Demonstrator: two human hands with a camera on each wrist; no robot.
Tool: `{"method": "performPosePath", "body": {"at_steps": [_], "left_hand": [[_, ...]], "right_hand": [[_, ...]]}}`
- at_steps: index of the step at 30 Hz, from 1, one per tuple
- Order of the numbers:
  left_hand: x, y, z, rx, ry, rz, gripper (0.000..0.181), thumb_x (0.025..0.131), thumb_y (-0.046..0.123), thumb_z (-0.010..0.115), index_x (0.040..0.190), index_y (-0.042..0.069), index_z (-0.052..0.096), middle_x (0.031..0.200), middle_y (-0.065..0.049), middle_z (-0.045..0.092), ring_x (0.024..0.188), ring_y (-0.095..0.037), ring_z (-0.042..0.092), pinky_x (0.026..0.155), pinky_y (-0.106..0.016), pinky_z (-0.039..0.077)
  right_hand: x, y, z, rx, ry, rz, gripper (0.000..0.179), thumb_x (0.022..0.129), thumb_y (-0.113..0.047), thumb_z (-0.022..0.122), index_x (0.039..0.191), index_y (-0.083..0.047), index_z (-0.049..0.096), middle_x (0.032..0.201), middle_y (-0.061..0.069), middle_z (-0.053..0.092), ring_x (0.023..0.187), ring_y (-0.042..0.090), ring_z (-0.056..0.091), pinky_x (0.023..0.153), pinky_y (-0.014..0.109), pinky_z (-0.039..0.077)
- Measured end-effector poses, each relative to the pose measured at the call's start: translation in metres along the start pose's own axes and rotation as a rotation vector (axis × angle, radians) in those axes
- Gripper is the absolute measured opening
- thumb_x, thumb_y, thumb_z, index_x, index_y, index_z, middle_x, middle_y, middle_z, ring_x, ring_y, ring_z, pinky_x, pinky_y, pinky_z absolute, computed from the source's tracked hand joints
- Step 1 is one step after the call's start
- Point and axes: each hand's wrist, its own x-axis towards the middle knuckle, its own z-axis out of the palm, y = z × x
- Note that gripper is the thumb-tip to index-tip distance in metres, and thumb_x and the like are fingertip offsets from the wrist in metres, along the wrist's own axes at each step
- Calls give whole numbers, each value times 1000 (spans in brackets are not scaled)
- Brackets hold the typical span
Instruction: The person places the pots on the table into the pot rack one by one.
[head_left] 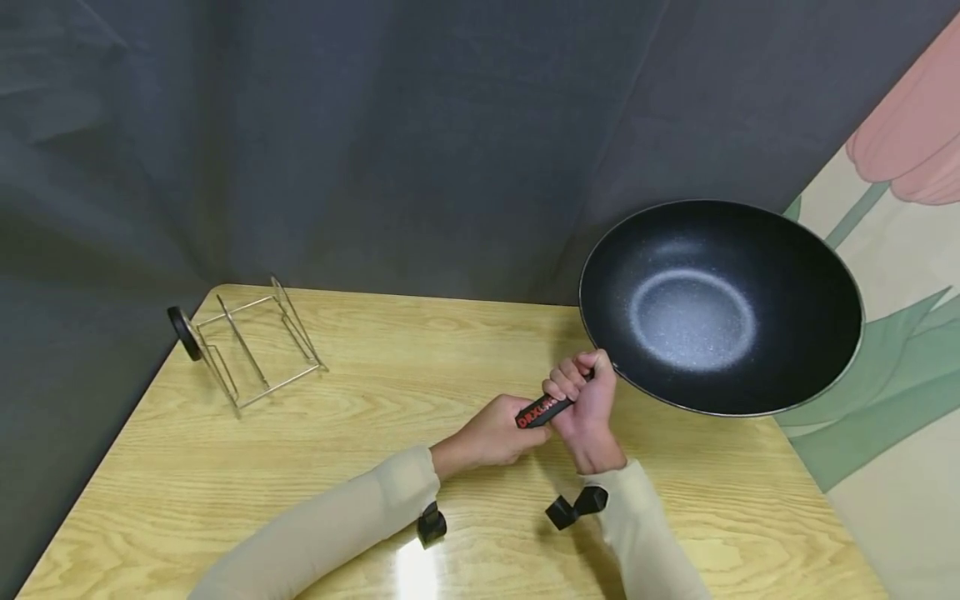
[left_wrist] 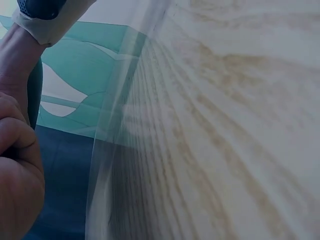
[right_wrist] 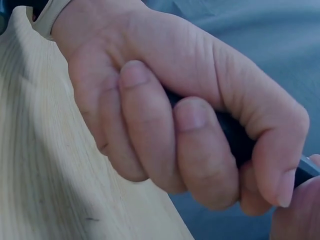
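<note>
A black wok [head_left: 712, 317] with a speckled grey base is held up over the right side of the table, tilted so that its inside faces me. My right hand [head_left: 588, 408] grips the black handle close to the pan's rim. In the right wrist view, the right hand's [right_wrist: 170, 115] fingers curl around the dark handle [right_wrist: 235, 135], and part of another hand shows at the lower right. Farther down, my left hand [head_left: 498, 429] holds the handle's end, where red lettering shows. The left wrist view catches hands only at its left edge, with the left hand's grip unclear.
A thin metal wire rack [head_left: 258, 354] with a black round part [head_left: 184, 333] lies at the table's back left. The light wooden table [head_left: 360, 392] meets a dark grey curtain [head_left: 420, 150] behind. On the right hangs a flower-patterned cloth [head_left: 900, 350].
</note>
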Motion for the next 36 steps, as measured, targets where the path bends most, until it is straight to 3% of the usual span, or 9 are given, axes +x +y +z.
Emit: {"method": "performPosePath", "body": {"at_steps": [10,18,29,36], "left_hand": [[-10,2,3,-45,-6,-26,18,94,7,65,78,11,57,53,4,43,39,-7,34,35,-23,27],[-13,-2,3,-134,-51,-82,15,92,5,62,80,10,55,55,3,42,39,-7,33,35,-22,27],[-22,-5,1,-182,-115,-80,12,92,4,57,81,9,52,55,3,40,39,-7,31,34,-22,26],[-26,-5,-1,-196,-103,-82,15,91,4,54,77,10,50,53,3,37,38,-7,29,33,-22,25]], "right_hand": [[-9,6,8,-139,-7,-60,34,99,-9,26,66,-18,28,52,-8,23,42,4,21,41,17,23],[-13,11,10,-208,-24,-90,37,100,-7,25,65,-17,21,51,-8,25,41,4,24,41,17,23],[-22,21,15,-305,-27,-111,37,100,-6,29,65,-19,32,52,-8,28,40,2,27,40,17,26],[-23,27,21,-342,-43,-110,36,101,-6,29,67,-19,32,52,-9,29,41,3,25,41,17,25]]}}
